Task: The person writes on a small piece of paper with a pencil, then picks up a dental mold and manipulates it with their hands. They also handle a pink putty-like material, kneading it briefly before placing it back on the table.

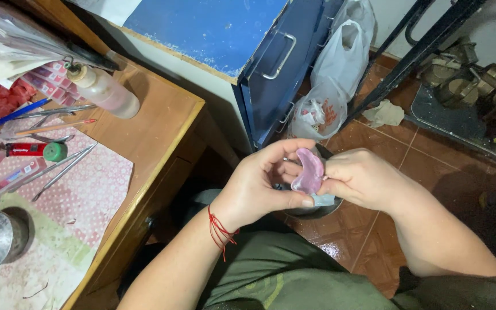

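— Hands first: where are they?

— Both are raised over the person's lap, right of the table (162, 123) edge. The left hand (259, 183) and right hand (363, 178) are close together, fingertips nearly meeting, and both are closed on a pink cast (308, 170), a curved, arch-shaped piece.

— How does the cast lie?

— Its long axis runs nearly upright in the view, tilted slightly, with the bend bulging toward the right hand. The left thumb lies under its lower end and the left fingers curl behind its upper part. The right hand pinches its right edge, and a small pale blue scrap (322, 200) shows just below, at the right fingertips. Whether that scrap is a tool or a cloth cannot be told.

— Which hand is nearer?

— Neither; the cast sits between them, touching both. The left cradles more of it.

— And underneath?

— A dark round bowl (317, 209) sits on the tiled floor (409, 149) directly below the hands, mostly hidden by them.

— On the table?

— Metal tools (64, 163), a bottle (104, 90) and a green-capped tube (35, 150), all well apart from the hands.
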